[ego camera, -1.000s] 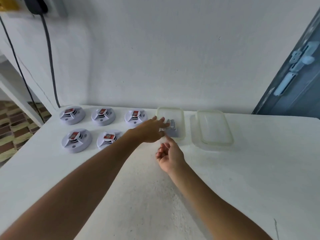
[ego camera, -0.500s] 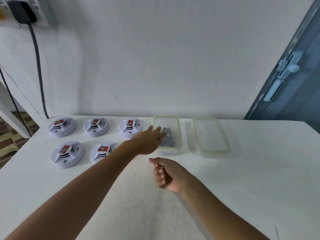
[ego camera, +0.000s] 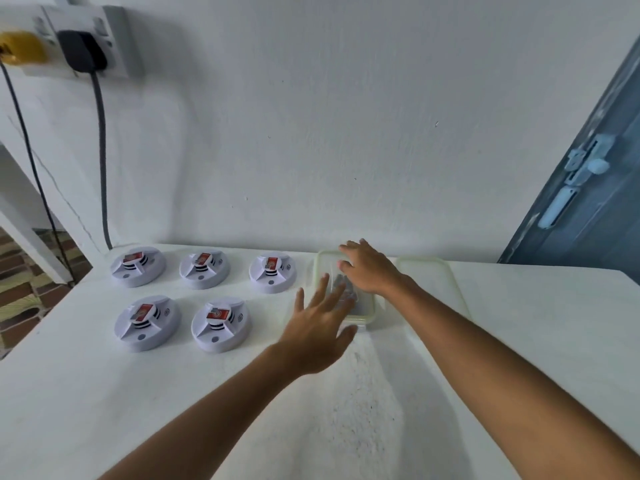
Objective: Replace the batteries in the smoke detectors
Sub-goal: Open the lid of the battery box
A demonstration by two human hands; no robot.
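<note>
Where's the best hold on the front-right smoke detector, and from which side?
Take the front-right detector by its round rim from above, fingers spread across opposite edges. It lies flat on the table, a low disc with a raised centre, and there is open space around it.

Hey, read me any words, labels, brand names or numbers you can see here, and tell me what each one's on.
No text here can be read.
Red labels on the five smoke detectors: print too small and blurred to read.
Batteries in the container: any markings blurred and partly hidden by the right hand.
Lid, wall socket and door: no text visible.
</note>
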